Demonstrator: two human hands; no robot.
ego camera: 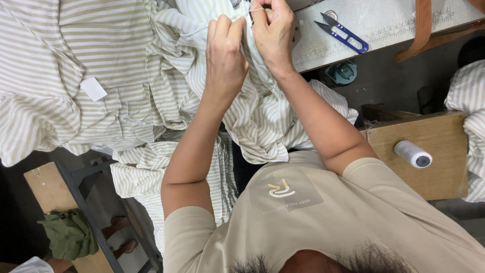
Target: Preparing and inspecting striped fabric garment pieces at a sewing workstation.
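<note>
A beige and white striped garment (101, 76) lies bunched over the work surface and hangs down toward my lap. My left hand (225, 55) grips a fold of the striped fabric with its fingers curled. My right hand (275, 30) sits close beside the left at the top edge of the view and pinches the fabric. A thin thread runs from its fingertips. Both hands are over the same bunched part of the cloth. What lies under the fingers is hidden.
Blue-handled thread snips (343, 33) lie on the grey table (384, 20) to the right. A white thread spool (413, 154) rests on a wooden box (434, 136). More striped cloth (470, 101) is at the far right. A green cloth (68, 232) sits lower left.
</note>
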